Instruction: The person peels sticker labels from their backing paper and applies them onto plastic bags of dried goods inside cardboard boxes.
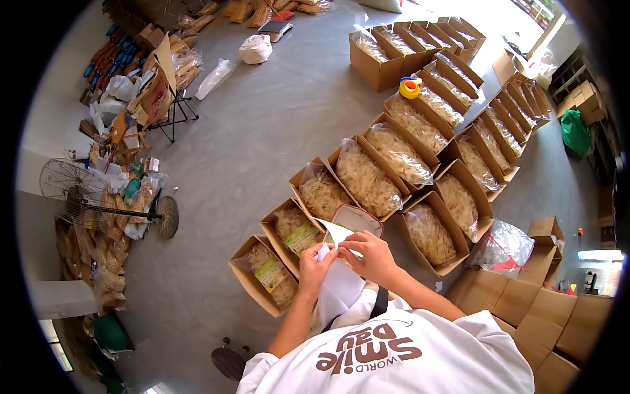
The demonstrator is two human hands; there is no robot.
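In front of my chest, my left hand (315,269) is closed on a white paper sheet (341,284) that hangs down toward my lap. My right hand (369,253) pinches at the paper's upper part, its fingertips close to those of my left hand. A pale, pointed sheet corner (335,230) sticks up beyond my fingers; whether it belongs to the same sheet I cannot tell. Just past it is a basket with a reddish rim (357,217). Two nearby cartons hold bagged pale, flaky goods with a green-yellow label (271,274) and another green-yellow label (302,238) on top.
Rows of open cartons (387,154) with clear bags run to the upper right. Yellow tape rolls (410,87) rest on one carton. Closed cartons (538,322) stand at my right. A fan (72,190), a round stool (230,361) and piled bags (108,256) are leftward.
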